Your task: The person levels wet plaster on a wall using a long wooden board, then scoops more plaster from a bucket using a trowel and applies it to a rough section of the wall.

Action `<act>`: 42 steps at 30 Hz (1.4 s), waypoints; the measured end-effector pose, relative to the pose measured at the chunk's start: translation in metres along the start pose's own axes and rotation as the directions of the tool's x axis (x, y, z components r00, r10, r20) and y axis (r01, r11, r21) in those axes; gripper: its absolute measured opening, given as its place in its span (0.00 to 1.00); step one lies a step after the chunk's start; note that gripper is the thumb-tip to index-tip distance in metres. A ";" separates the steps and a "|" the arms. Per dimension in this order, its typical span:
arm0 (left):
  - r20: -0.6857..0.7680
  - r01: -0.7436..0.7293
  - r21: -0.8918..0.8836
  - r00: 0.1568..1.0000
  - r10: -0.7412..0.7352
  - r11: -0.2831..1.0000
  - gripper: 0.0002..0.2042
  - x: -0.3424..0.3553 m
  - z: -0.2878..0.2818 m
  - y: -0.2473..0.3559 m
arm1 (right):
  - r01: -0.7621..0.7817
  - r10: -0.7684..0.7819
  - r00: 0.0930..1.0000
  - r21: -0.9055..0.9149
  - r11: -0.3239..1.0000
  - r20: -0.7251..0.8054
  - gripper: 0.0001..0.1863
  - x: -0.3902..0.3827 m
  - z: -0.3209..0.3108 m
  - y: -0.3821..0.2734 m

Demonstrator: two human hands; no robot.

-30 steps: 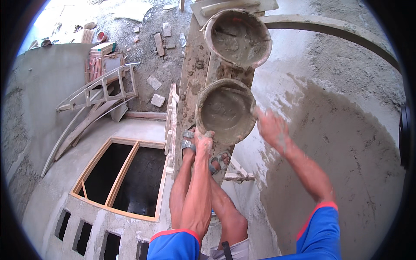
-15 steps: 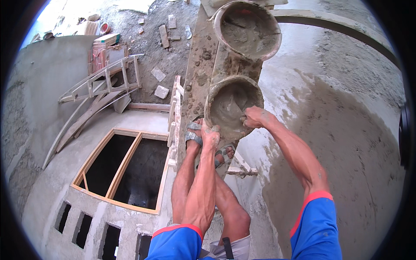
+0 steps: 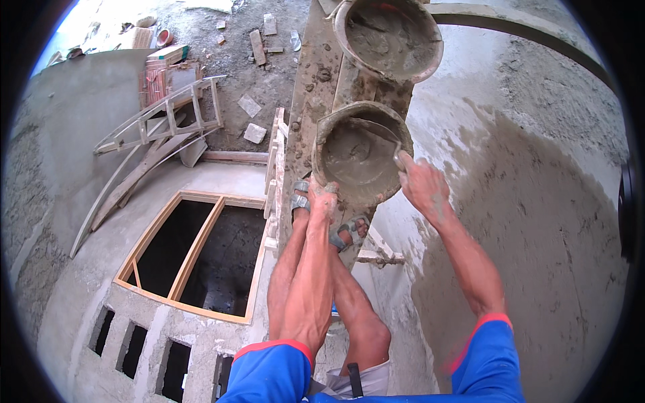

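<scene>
Head view, near bucket [image 3: 371, 195]: just above centre of frame, on the plank walkway [image 3: 300, 127]; grey wet mortar [image 3: 353, 163] inside.
Left hand [image 3: 323, 199]: fingers closed over the bucket's lower-left rim.
Right hand [image 3: 424, 187]: at the right rim; fingers pinched on the end of a mortar-coated tool [image 3: 398, 148], seemingly a trowel; the exact hold is partly hidden.
Slip risk: mortar on skin and tool could let the handle turn or slide out of the right grip.
Tip risk: a hard pull against the right rim could tilt the bucket if the left grip slackens; the walkway's right edge lies just beside it.
Spill risk: a fast scoop could throw mortar over the rim, onto the sandalled feet [image 3: 349, 233] below.
Far bucket [image 3: 433, 59]: upper middle, also on the boards; a wide swing upward might knock it.
Footing: scattered lumps on the boards could cause a stumble; wood-framed opening [image 3: 196, 249] at lower left, a fall hazard.
</scene>
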State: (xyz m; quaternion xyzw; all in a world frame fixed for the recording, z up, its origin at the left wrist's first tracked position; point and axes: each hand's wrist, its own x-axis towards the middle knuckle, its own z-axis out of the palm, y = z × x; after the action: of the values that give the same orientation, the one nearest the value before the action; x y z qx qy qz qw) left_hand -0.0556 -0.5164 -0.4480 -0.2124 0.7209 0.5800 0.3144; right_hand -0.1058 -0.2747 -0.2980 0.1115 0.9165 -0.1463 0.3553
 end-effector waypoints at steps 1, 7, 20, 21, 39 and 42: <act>0.007 0.002 -0.004 1.000 -0.002 1.000 0.21 -0.003 0.005 0.002 | -0.002 -0.001 1.000 -0.114 0.993 -0.029 0.16 0.007 0.008 0.003; -0.076 0.159 -0.076 0.983 -0.165 0.984 0.21 0.000 0.016 -0.004 | 0.138 -0.125 0.989 -0.193 0.971 0.075 0.10 0.011 0.079 -0.004; -0.159 0.181 0.207 0.976 -0.149 0.961 0.22 -0.003 0.035 0.007 | 0.124 -0.130 0.991 -0.158 0.980 -0.027 0.10 0.001 -0.031 -0.005; -0.110 0.136 0.081 0.986 -0.127 0.987 0.22 -0.008 0.041 0.017 | 0.110 -0.141 0.986 -0.286 0.952 -0.089 0.10 0.014 -0.028 0.004; 0.027 -0.008 -0.077 1.000 0.010 0.997 0.18 0.014 -0.002 -0.057 | 0.431 -0.401 0.888 -0.097 0.897 0.226 0.08 0.022 0.034 -0.041; 0.027 -0.091 -0.012 0.995 0.091 0.996 0.18 0.015 0.000 -0.055 | 0.394 -0.365 0.910 -0.137 0.909 0.195 0.07 -0.005 -0.002 -0.038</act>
State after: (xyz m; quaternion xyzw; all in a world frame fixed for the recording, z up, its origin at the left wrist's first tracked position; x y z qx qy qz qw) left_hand -0.0295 -0.5284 -0.4976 -0.1731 0.7222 0.6005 0.2964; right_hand -0.1152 -0.3101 -0.2863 -0.1131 0.8973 -0.1411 0.4026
